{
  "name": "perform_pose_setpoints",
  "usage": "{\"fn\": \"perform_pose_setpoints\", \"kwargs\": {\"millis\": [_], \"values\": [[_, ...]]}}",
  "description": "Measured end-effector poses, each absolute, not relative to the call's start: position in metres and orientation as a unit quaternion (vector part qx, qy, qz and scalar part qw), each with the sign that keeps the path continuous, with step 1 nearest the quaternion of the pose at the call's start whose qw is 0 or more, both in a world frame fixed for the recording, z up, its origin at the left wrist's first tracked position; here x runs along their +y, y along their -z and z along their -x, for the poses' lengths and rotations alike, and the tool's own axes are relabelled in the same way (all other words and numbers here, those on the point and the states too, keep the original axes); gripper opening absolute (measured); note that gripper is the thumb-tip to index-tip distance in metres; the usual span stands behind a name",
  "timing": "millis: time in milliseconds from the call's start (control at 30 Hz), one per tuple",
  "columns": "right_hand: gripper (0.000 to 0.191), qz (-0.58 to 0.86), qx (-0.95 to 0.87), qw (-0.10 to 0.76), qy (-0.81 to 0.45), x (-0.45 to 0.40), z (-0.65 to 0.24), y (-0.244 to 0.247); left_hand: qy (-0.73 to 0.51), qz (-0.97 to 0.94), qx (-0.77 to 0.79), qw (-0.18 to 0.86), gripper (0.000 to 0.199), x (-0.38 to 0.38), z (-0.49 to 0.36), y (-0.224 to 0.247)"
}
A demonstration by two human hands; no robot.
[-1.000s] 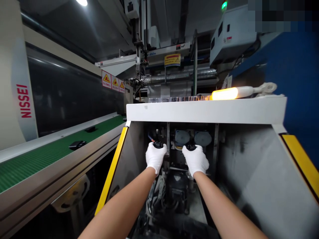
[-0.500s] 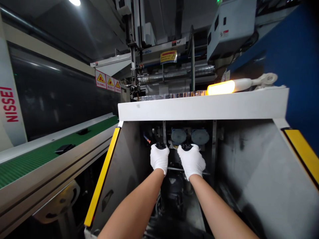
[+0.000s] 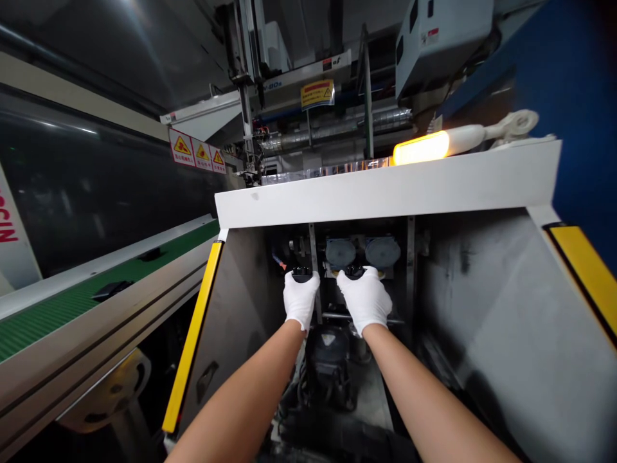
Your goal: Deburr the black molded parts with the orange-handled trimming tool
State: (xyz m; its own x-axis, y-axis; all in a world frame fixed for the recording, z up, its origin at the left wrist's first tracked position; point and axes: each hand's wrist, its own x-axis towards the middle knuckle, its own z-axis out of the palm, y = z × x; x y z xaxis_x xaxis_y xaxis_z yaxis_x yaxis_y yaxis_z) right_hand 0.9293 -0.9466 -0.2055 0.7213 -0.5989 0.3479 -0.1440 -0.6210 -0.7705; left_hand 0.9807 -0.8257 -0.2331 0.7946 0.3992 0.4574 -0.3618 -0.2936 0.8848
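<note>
My left hand and my right hand wear white gloves and reach into a grey-walled opening in a machine. Each hand is closed around a small black grip, the left one and the right one. The gloved fingers hide most of both grips. Just beyond my hands are two round blue-grey discs among dark machine parts. A black motor-like unit sits below my hands.
A white panel tops the opening, with clear plastic pieces and a glowing orange lamp behind it. Yellow strips edge the opening. On the left, a green conveyor belt carries black parts.
The whole view has tilted and shifted, with the panel and lamp now higher and the conveyor further left. My hands are a little closer together and still hold the grips.
</note>
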Motion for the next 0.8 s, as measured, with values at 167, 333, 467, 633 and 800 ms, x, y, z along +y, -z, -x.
{"fn": "perform_pose_setpoints", "kwargs": {"millis": [167, 333, 467, 633, 800], "values": [[0.05, 0.845, 0.222, 0.376, 0.309, -0.948, -0.933, 0.208, -0.328, -0.73, -0.001, 0.6, 0.056, -0.821, -0.98, 0.234], [0.05, 0.842, 0.221, 0.376, 0.316, -0.948, -0.933, 0.21, -0.305, -0.739, -0.034, 0.599, 0.049, -0.815, -0.982, 0.229], [0.05, 0.841, 0.223, 0.378, 0.316, -0.948, -0.932, 0.209, -0.302, -0.755, -0.038, 0.581, 0.031, -0.813, -0.985, 0.226], [0.049, 0.837, 0.229, 0.381, 0.319, -0.947, -0.935, 0.21, -0.317, -0.75, -0.033, 0.58, 0.021, -0.818, -0.987, 0.227], [0.048, 0.834, 0.23, 0.387, 0.32, -0.947, -0.936, 0.211, -0.297, -0.76, -0.025, 0.577, 0.02, -0.815, -0.991, 0.224]]}}
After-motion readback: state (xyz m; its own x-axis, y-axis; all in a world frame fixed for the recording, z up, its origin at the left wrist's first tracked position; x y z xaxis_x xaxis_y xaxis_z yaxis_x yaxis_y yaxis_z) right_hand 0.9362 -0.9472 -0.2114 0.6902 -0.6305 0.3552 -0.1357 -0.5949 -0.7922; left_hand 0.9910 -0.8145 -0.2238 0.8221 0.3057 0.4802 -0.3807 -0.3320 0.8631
